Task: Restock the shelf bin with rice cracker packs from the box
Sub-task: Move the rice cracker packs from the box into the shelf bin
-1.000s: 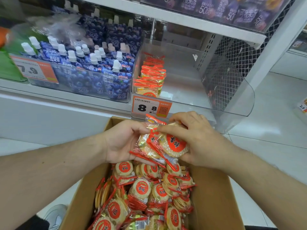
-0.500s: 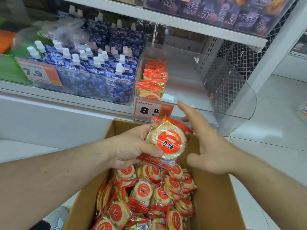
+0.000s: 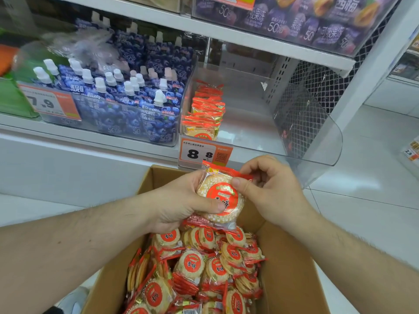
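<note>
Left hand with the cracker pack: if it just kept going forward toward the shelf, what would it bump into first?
Probably the price tag on the clear bin, straight ahead of the left hand and its pack; depth is hard to judge.

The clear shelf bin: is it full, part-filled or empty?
Part-filled. The shelf bin holds one row of rice cracker packs at its left; the rest is bare.

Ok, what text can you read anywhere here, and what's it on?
"8 8": price tag on the rice cracker bin.
"7.9": price tag under the blueberry pouches.
"50%": those pouches.
"50%", "可吸果冻": purple packs on the upper shelf.
"雪饼": cracker packs in the box.
Tag small print: unreadable.
</note>
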